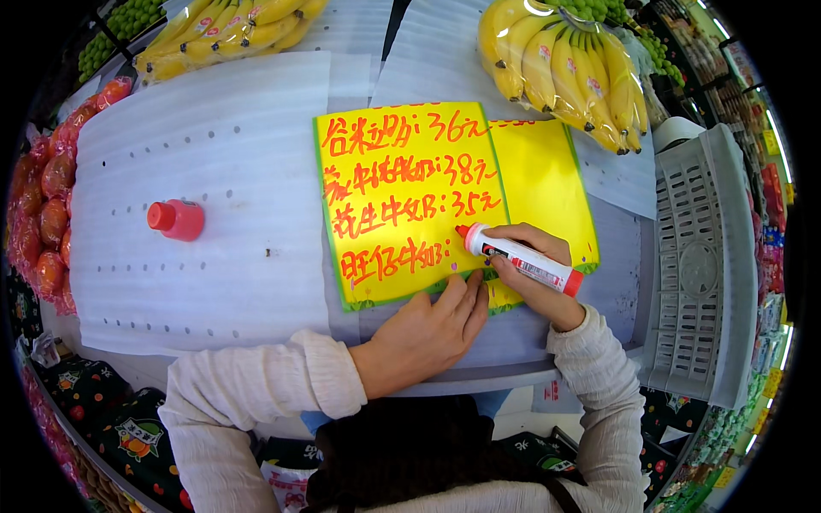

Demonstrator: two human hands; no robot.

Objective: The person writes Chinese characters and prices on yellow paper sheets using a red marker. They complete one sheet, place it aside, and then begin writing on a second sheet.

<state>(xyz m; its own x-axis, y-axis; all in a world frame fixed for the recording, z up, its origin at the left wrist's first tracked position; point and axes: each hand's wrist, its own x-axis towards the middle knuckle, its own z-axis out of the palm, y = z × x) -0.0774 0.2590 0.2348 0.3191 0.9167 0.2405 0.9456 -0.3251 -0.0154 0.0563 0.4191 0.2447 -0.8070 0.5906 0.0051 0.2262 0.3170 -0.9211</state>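
My right hand [535,269] grips a thick white marker pen [526,261] with a red end. Its red tip hovers over or touches a yellow poster sheet [410,160] with a green border; I cannot tell which. Several lines of red handwriting, with figures, cover the sheet. My left hand [426,336] rests at the sheet's lower edge, holding only the paper down with its fingertips. A second yellow sheet [545,173] lies partly beneath the first, to the right. On the left side of the table lies a small red bottle [176,220] with a red cap.
White foam sheeting [256,160] covers much of the display table. Wrapped bananas [571,70] lie at the back right, and another bunch [237,29] at the back left. Red-netted fruit [51,218] lines the left edge. A grey plastic crate [689,269] stands to the right.
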